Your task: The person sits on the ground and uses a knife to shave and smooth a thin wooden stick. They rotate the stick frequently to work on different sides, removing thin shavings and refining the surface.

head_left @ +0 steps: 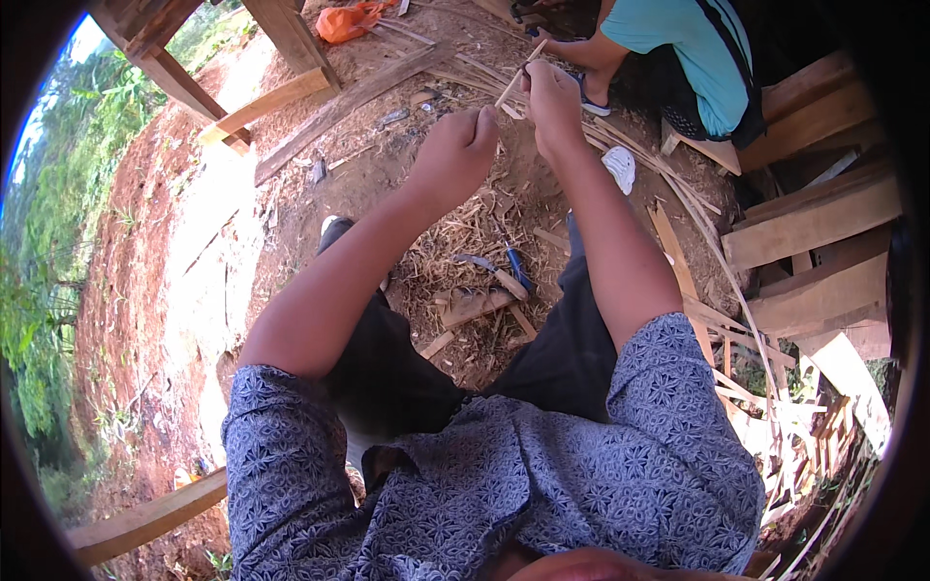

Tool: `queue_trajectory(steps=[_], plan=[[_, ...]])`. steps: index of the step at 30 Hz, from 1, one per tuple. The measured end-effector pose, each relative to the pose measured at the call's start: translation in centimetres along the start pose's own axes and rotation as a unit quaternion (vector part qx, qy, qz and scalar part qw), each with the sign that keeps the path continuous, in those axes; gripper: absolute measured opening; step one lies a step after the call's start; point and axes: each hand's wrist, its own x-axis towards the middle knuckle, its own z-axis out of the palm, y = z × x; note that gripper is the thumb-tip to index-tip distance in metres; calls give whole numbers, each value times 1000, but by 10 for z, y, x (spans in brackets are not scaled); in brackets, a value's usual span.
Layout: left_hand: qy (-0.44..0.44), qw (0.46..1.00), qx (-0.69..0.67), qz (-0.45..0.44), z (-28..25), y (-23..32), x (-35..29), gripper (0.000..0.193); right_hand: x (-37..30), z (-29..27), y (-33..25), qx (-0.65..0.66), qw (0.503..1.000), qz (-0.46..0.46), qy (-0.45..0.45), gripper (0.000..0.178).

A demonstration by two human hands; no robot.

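Observation:
Both my arms reach forward over the ground between my knees. My right hand (556,108) is closed, its fingers gripping a thin pale wooden strip (519,76) that slants up past its knuckles. A small dark spot shows at those fingers, too small to name. Just to the left, my left hand (455,153) is curled into a fist by the strip's lower end; what it holds, if anything, is hidden. Below the hands, a curved knife (508,282) with a wooden handle lies on shavings beside a blue-handled tool (515,259). Close to them rests a wooden block (475,308).
Another person in a turquoise shirt (683,44) sits at the upper right. Stacked timber beams (814,223) stand at the right, above a heap of split strips (804,426). A long plank (349,108) and an orange bag (349,21) lie ahead. A dirt slope falls along the left.

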Motion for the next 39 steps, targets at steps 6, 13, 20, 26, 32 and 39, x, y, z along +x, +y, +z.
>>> queue_trajectory(steps=[6, 13, 20, 26, 32, 39], plan=[[-10, 1000, -1, -19, -11, -12, -1, 42, -35, 23, 14, -43, 995, -41, -82, 29], [-32, 999, 41, -3, -4, 2, -2, 41, -14, 5, 4, -30, 999, 4, -19, 29], [-5, 999, 36, 15, 3, 3, -2, 44, -2, 3, -6, -44, 999, -5, -23, 28], [-8, 999, -22, -37, -4, -5, 5, 45, -21, 8, 19, -66, 989, -102, -84, 29], [15, 1000, -23, -12, 9, -4, 6, 48, -17, 10, 4, -33, 999, -36, -8, 30], [15, 1000, 16, 5, 8, 3, 5, 44, -5, 6, -1, -49, 997, -52, -1, 31]])
